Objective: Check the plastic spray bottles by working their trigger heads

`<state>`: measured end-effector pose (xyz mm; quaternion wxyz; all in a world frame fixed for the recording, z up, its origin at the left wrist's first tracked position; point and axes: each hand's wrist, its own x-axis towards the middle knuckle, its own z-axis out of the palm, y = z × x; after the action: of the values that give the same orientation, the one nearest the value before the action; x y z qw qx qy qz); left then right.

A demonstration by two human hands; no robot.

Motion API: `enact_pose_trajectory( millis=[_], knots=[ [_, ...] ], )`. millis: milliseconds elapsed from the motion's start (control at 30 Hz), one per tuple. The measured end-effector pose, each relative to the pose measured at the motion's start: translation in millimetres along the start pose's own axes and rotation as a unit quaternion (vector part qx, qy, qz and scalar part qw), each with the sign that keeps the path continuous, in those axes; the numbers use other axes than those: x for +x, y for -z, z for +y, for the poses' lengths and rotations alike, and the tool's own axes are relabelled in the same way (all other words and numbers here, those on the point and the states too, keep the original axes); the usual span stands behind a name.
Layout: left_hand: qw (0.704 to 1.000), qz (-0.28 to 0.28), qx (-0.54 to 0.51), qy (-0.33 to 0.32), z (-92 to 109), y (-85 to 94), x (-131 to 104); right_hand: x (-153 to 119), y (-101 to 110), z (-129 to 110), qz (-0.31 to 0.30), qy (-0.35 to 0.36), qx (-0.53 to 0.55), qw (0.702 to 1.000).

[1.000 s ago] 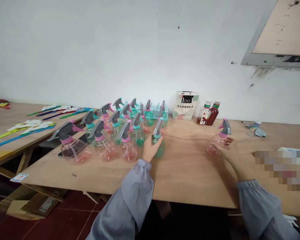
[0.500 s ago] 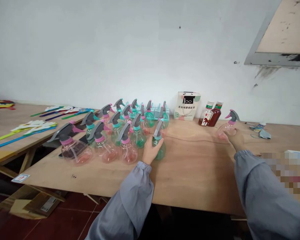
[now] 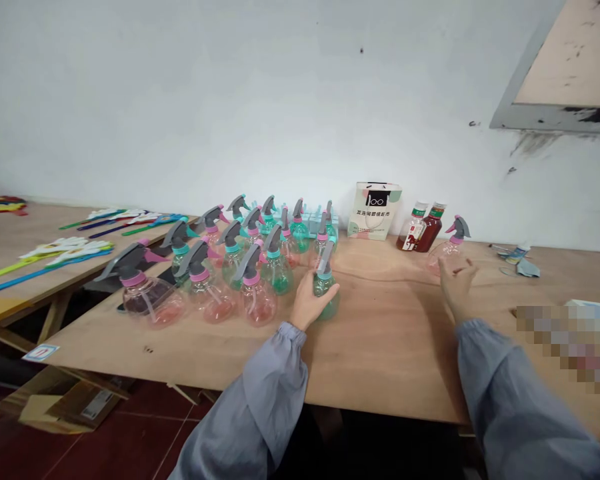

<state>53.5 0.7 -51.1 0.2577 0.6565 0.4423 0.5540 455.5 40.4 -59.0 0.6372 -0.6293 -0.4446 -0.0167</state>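
Note:
My left hand (image 3: 311,301) is wrapped round a green spray bottle (image 3: 327,283) with a grey and turquoise trigger head, upright at the tabletop. Over on the right, a pink spray bottle (image 3: 443,251) with a grey and pink head stands by itself. My right hand (image 3: 456,288) is just in front of it, fingers apart and holding nothing; whether a fingertip touches the bottle I cannot tell. Left of my left hand stand several more pink and green spray bottles, the nearest a pink one (image 3: 258,307), some with a little liquid-like colour in the base.
A paper bag (image 3: 373,212) and two dark red bottles (image 3: 433,229) stand along the wall. Small items, including a little white bottle (image 3: 519,253), lie at right. Flower-shaped felt strips (image 3: 75,250) cover part of the left table. An open carton (image 3: 87,403) is below.
My right hand has let go of the pink spray bottle and drawn back towards me, opening. My left hand has shifted slightly right with the green spray bottle.

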Motion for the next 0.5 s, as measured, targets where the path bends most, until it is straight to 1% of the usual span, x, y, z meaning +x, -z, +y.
enact_pose_trajectory(
  millis=[33, 67, 133, 167, 200, 233, 300, 333, 400, 433, 467, 500],
  knots=[
    [1.000, -0.011, -0.005, -0.001, -1, -3.7, -2, -16, -6, -9, 0.004, -0.002, 0.003, 1.000],
    [1.000, -0.027, -0.013, -0.003, -1, -7.9, -4, -32, -13, -20, -0.025, 0.001, 0.022, 0.999],
    [0.997, -0.065, -0.031, -0.017, -2, -16.9, -8, -64, -28, -48, -0.138, 0.033, 0.065, 0.988],
    [0.995, -0.083, -0.036, -0.030, -2, -21.3, -11, -78, -36, -64, -0.195, 0.059, 0.086, 0.975],
    [0.993, -0.098, -0.039, -0.044, -2, -25.3, -14, -91, -44, -80, -0.261, 0.091, 0.113, 0.954],
    [0.991, -0.110, -0.039, -0.059, -2, -28.7, -17, -102, -51, -96, -0.309, 0.115, 0.144, 0.933],
    [0.988, -0.132, -0.030, -0.079, -1, -33.3, -25, -119, -63, -123, -0.365, 0.125, 0.194, 0.902],
    [0.985, -0.148, -0.023, -0.085, -1, -34.2, -28, -124, -67, -133, -0.375, 0.120, 0.212, 0.894],
    [0.981, -0.165, -0.020, -0.102, 0, -33.7, -30, -131, -73, -145, -0.372, 0.106, 0.238, 0.891],
    [0.982, -0.152, -0.029, -0.111, 0, -32.7, -29, -132, -75, -148, -0.360, 0.101, 0.248, 0.894],
    [0.985, -0.116, -0.043, -0.116, 0, -31.6, -25, -132, -75, -149, -0.345, 0.097, 0.256, 0.898],
    [0.990, -0.063, -0.058, -0.115, -1, -30.7, -17, -131, -75, -149, -0.327, 0.096, 0.262, 0.903]
  ],
)
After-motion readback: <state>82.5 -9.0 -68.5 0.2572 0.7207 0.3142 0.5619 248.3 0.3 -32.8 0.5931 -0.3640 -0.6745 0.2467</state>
